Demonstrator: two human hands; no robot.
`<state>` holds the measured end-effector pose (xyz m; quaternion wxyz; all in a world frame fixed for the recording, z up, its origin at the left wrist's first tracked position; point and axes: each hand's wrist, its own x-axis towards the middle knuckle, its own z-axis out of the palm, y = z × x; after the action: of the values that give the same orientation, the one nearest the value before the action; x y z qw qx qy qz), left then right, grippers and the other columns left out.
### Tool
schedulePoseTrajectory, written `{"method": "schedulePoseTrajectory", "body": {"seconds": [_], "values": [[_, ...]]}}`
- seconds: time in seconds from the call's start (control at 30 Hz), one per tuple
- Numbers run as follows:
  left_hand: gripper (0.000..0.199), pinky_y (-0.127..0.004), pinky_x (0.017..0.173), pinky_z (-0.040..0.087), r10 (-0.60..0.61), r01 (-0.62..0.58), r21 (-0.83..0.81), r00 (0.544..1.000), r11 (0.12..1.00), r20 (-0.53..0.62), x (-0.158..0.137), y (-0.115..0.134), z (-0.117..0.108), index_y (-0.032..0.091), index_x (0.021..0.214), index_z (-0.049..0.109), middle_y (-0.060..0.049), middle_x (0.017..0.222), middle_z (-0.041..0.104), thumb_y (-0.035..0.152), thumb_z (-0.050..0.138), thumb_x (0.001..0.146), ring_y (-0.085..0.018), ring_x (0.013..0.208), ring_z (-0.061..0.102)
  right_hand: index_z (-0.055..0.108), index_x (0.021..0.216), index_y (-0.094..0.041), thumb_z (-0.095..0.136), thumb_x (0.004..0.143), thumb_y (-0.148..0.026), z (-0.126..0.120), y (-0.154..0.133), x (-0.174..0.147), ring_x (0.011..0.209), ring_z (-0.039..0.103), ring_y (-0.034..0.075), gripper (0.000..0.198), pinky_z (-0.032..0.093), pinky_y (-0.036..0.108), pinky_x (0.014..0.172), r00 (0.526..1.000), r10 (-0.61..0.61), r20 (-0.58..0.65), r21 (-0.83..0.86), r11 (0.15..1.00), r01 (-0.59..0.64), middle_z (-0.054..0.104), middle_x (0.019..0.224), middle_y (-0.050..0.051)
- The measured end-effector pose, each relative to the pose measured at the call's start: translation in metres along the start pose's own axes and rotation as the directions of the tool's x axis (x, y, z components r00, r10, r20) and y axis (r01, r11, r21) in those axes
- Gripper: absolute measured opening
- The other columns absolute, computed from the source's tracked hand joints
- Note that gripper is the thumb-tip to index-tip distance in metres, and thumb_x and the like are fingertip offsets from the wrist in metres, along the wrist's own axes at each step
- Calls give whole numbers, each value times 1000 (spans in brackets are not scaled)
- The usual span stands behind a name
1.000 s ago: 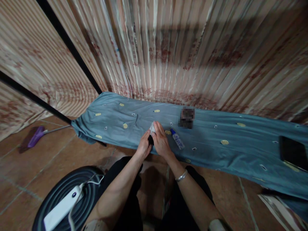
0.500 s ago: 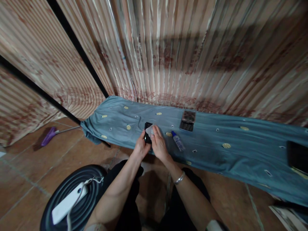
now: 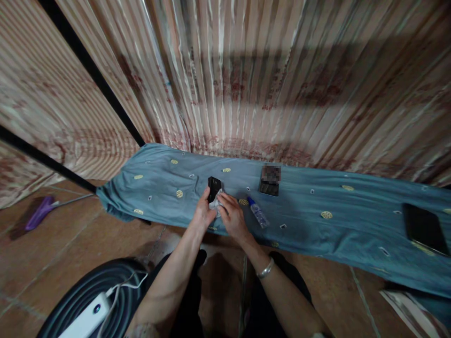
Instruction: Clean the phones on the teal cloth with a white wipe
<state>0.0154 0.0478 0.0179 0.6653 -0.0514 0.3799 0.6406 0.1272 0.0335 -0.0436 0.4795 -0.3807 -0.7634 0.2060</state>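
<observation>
Head-worn camera looks forward and steeply down from above at blue cloth [image 3: 317, 220].

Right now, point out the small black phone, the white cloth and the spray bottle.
small black phone [image 3: 213, 186], head view, on its upper dark face.
white cloth [image 3: 215, 205], head view, on the crumpled part between the hands.
spray bottle [image 3: 258, 215], head view, on its clear body.

A blue-grey cloth [image 3: 317, 220] with yellow motifs covers a long low surface before a striped curtain [image 3: 246, 70]. On it, a small spray bottle [image 3: 258, 212] lies near the front edge, a dark flat device [image 3: 269, 188] sits toward the back edge, and a black phone [image 3: 424, 228] rests near the right end. A purple broom [image 3: 38, 213] lies on the tiled floor at left; a white power bank [image 3: 86, 319] sits on a dark round stool [image 3: 81, 295].
</observation>
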Motion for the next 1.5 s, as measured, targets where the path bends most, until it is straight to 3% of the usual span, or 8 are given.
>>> {"method": "schedulePoseTrajectory", "body": {"seconds": [0.2,0.37,0.57,0.7,0.9,1.17,1.4,1.5], "values": [[21,-19,64,55,23,-22,-35,999,999,38,13,2,-7,13,106,73,-4,78,75,17,54,96,-11,60,67,66,131,-19,49,99,-27,5,0,5,120,62,26,36,51,47,106,998,-47,-35,-77,996,45,68,130,14],[20,-15,71,53,134,-135,6,990,991,32,10,2,-9,15,107,73,-2,87,77,14,58,93,-9,71,69,65,131,-17,52,99,-31,13,-11,11,120,62,28,37,52,48,104,996,-75,-56,-129,989,68,67,131,17],[26,-11,62,52,45,-46,35,998,998,41,8,7,-22,12,118,68,-4,83,74,20,56,95,-7,67,68,62,134,-20,51,101,-31,23,-17,11,122,61,26,37,52,46,105,994,-104,-30,-128,987,99,66,133,14],[29,-12,52,49,-31,30,46,999,999,33,7,16,-28,13,109,69,-4,76,72,27,45,101,-8,60,64,62,135,-20,51,101,-29,23,-15,8,124,60,25,37,51,45,106,989,-148,10,-150,978,148,66,134,13],[30,-20,68,53,58,-59,26,998,998,36,6,26,-23,12,99,71,-4,75,71,26,44,101,-11,65,65,65,133,-23,53,100,-29,16,-1,4,122,62,26,35,51,49,107,998,-46,41,-179,983,53,68,131,12],[27,-26,77,54,2,-4,32,999,999,46,10,22,-23,14,92,73,-6,78,73,26,49,98,-15,70,66,68,126,-25,50,100,-32,5,9,8,115,68,23,32,55,43,102,988,141,-64,-73,987,-146,73,124,8],[30,-21,81,52,107,-114,154,993,982,51,12,6,-28,17,91,75,-2,78,73,40,55,96,-13,75,67,52,145,-16,41,101,-17,16,-20,-3,137,51,25,45,48,47,113,987,-140,84,-170,974,153,59,144,16],[34,-20,88,51,175,-196,213,978,957,116,8,2,-27,17,99,76,-4,91,77,44,55,96,-14,90,70,48,148,-15,37,99,-10,15,-20,-4,142,46,24,50,46,47,115,975,-176,136,-216,955,203,54,148,16]]}}
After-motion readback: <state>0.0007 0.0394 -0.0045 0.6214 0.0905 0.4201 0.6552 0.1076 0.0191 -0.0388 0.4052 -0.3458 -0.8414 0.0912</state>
